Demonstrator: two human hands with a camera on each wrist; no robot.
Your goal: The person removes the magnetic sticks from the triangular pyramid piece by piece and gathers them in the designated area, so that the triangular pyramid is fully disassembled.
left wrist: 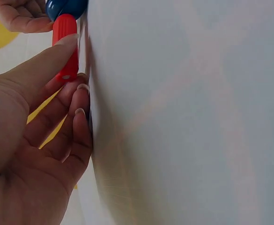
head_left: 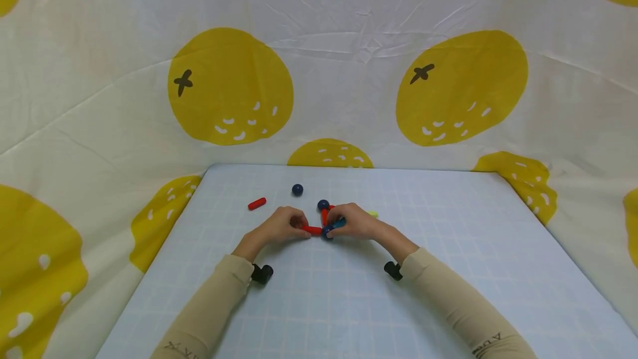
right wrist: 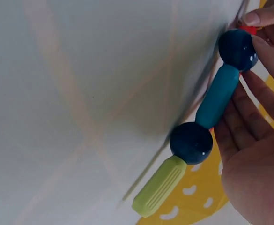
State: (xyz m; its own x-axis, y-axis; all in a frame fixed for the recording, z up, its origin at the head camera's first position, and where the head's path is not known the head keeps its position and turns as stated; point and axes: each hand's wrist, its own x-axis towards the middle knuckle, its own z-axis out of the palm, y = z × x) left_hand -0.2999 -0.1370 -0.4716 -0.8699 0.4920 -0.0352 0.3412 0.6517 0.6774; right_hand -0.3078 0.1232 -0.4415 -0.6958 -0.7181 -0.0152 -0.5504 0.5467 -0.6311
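Note:
My left hand [head_left: 284, 225] pinches a red magnetic rod [left wrist: 66, 28] between thumb and fingers. The rod's far end meets a dark blue ball [right wrist: 238, 49], which my right hand [head_left: 354, 221] grips with thumb and fingers. From that ball a teal rod [right wrist: 217, 96] runs to another dark blue ball [right wrist: 191, 143], and a yellow-green rod [right wrist: 159, 186] sticks out beyond it. Behind the hands, a second red rod [head_left: 324, 216] links the gripped ball to a far ball [head_left: 323, 205]. Part of the joined shape is hidden by my right hand.
A loose dark blue ball [head_left: 297, 190] lies toward the back of the table [head_left: 309, 303]. Left of it is a loose red rod [head_left: 257, 204]. A white cloth with yellow fruit prints [head_left: 344, 98] hangs behind and along the table's sides.

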